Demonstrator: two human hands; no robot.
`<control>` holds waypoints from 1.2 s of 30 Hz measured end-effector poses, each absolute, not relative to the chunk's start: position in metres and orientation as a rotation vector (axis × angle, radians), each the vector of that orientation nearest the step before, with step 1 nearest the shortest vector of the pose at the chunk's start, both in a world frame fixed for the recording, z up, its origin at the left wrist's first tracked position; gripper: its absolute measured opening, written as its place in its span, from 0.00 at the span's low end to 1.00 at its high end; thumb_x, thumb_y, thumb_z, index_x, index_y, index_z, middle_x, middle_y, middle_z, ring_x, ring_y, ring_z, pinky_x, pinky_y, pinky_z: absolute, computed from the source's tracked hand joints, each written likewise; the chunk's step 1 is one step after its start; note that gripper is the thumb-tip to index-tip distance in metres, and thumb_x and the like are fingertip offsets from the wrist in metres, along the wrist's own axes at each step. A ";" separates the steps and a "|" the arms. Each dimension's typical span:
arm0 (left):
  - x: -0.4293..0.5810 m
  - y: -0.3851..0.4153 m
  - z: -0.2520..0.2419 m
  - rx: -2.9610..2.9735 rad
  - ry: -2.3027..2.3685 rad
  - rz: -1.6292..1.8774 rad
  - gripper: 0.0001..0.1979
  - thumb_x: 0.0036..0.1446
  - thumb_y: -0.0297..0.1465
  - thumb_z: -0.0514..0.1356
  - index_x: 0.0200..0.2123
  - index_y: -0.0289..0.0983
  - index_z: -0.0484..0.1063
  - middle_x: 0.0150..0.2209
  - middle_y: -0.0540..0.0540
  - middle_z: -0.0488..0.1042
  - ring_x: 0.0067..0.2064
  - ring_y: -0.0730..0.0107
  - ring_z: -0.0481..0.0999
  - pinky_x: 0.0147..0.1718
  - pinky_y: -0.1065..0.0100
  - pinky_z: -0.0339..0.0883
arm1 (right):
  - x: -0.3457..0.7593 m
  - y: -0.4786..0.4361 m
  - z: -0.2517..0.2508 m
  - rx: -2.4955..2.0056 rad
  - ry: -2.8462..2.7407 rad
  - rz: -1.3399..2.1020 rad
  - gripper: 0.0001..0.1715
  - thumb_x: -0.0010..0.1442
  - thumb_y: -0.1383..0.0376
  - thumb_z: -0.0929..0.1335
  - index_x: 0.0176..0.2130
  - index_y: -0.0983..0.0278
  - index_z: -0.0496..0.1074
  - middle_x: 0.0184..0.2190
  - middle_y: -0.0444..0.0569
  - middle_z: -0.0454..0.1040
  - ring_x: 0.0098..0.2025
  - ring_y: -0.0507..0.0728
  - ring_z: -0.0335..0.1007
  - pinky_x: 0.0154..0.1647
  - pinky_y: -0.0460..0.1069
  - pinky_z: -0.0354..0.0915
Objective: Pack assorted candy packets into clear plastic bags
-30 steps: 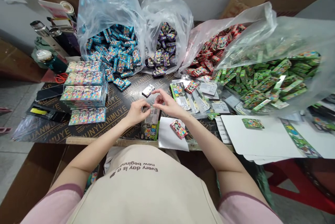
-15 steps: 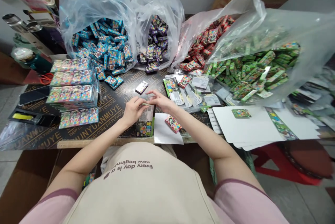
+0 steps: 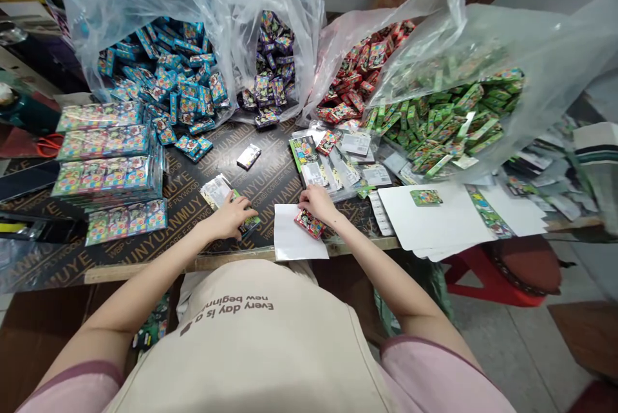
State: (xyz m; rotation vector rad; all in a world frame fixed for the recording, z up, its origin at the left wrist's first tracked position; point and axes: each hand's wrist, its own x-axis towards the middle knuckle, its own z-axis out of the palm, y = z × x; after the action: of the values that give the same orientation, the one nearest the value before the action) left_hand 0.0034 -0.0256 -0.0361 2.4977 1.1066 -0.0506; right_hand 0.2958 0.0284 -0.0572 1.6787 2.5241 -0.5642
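Note:
My left hand (image 3: 234, 215) is over a flat packet (image 3: 215, 190) with a white-and-grey panel and a green-and-black end, its fingers curled onto that packet at the table's near side. Part of the packet is hidden beneath the hand. To the right, my right hand (image 3: 316, 204) has its fingers closed at the upper edge of a small red printed box (image 3: 309, 224). That box lies on a white paper sheet (image 3: 290, 247). Beyond my hands, a small white-faced box (image 3: 249, 156) rests alone on the dark plywood table.
Clear plastic bags hold blue boxes (image 3: 186, 94), purple boxes (image 3: 270, 88), red boxes (image 3: 357, 69) and green boxes (image 3: 434, 130). Stacked wrapped packs (image 3: 103, 165) stand at left. Flat packets (image 3: 316, 172) lie behind my right hand; white sheets (image 3: 405, 217) lie at right.
My hands were together at the middle over the packet; now they are apart. The packet has shifted left with my left hand, and my right hand has come down to the red box.

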 end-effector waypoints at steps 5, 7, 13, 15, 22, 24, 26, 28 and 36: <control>0.016 -0.022 -0.042 2.555 1.083 -0.192 0.39 0.29 0.40 0.75 0.47 0.37 0.68 0.46 0.37 0.68 0.50 0.47 0.66 0.53 0.44 0.51 | 0.297 0.026 -0.063 1.610 2.595 -0.543 0.06 0.55 0.67 0.71 0.26 0.64 0.74 0.30 0.50 0.73 0.36 0.58 0.65 0.37 0.49 0.55; 0.015 -0.017 -0.042 2.566 1.063 -0.205 0.37 0.29 0.43 0.74 0.44 0.35 0.69 0.45 0.37 0.68 0.48 0.47 0.66 0.50 0.49 0.54 | 0.300 0.024 -0.066 1.601 2.621 -0.527 0.05 0.55 0.67 0.70 0.28 0.64 0.73 0.30 0.51 0.73 0.37 0.58 0.65 0.37 0.50 0.55; 0.012 -0.007 -0.042 2.416 1.013 -0.272 0.30 0.32 0.43 0.73 0.38 0.37 0.68 0.36 0.43 0.74 0.39 0.57 0.72 0.37 0.66 0.59 | 0.304 0.014 -0.074 1.651 2.683 -0.491 0.02 0.56 0.67 0.70 0.31 0.64 0.73 0.35 0.52 0.73 0.40 0.60 0.65 0.40 0.51 0.55; 0.008 -0.005 -0.036 2.330 1.019 -0.227 0.28 0.36 0.39 0.73 0.41 0.39 0.67 0.34 0.47 0.75 0.36 0.60 0.74 0.34 0.68 0.59 | 0.305 0.010 -0.076 1.654 2.719 -0.489 0.02 0.57 0.68 0.70 0.31 0.64 0.73 0.34 0.51 0.73 0.40 0.60 0.65 0.41 0.52 0.55; -0.016 0.003 0.013 2.033 1.163 0.591 0.15 0.57 0.36 0.58 0.47 0.39 0.70 0.44 0.44 0.74 0.45 0.62 0.73 0.44 0.65 0.63 | 0.309 -0.003 -0.085 1.693 2.886 -0.345 0.07 0.60 0.68 0.68 0.38 0.65 0.77 0.33 0.52 0.74 0.39 0.60 0.63 0.40 0.53 0.55; -0.020 -0.001 0.014 1.806 1.261 0.800 0.15 0.54 0.38 0.61 0.42 0.37 0.72 0.41 0.46 0.75 0.42 0.63 0.73 0.44 0.65 0.64 | 0.310 -0.005 -0.089 1.691 2.921 -0.329 0.08 0.61 0.67 0.67 0.34 0.64 0.77 0.31 0.51 0.74 0.38 0.60 0.62 0.39 0.53 0.54; -0.021 -0.008 0.006 1.589 1.359 0.945 0.15 0.50 0.39 0.64 0.39 0.37 0.72 0.38 0.47 0.75 0.40 0.64 0.73 0.42 0.66 0.66 | 0.311 -0.007 -0.092 1.703 2.956 -0.320 0.10 0.61 0.68 0.66 0.30 0.63 0.76 0.30 0.50 0.74 0.37 0.59 0.61 0.39 0.53 0.53; -0.020 -0.016 -0.006 1.418 1.420 1.041 0.16 0.47 0.39 0.65 0.38 0.36 0.72 0.37 0.47 0.75 0.38 0.66 0.73 0.39 0.67 0.66 | 0.311 -0.008 -0.095 1.733 2.982 -0.336 0.11 0.62 0.68 0.66 0.29 0.63 0.75 0.30 0.50 0.74 0.37 0.59 0.61 0.39 0.53 0.53; -0.023 -0.021 -0.009 1.222 1.553 1.122 0.15 0.41 0.38 0.69 0.28 0.34 0.75 0.28 0.48 0.76 0.29 0.71 0.72 0.31 0.71 0.65 | 0.309 -0.009 -0.094 1.676 2.939 -0.255 0.10 0.62 0.70 0.62 0.30 0.64 0.69 0.32 0.51 0.72 0.36 0.60 0.60 0.39 0.53 0.52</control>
State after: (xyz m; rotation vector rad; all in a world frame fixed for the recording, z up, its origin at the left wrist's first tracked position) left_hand -0.0232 -0.0207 -0.0091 1.2223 1.5529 1.1218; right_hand 0.3089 -0.0087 -0.0935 1.6761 2.9385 -0.2550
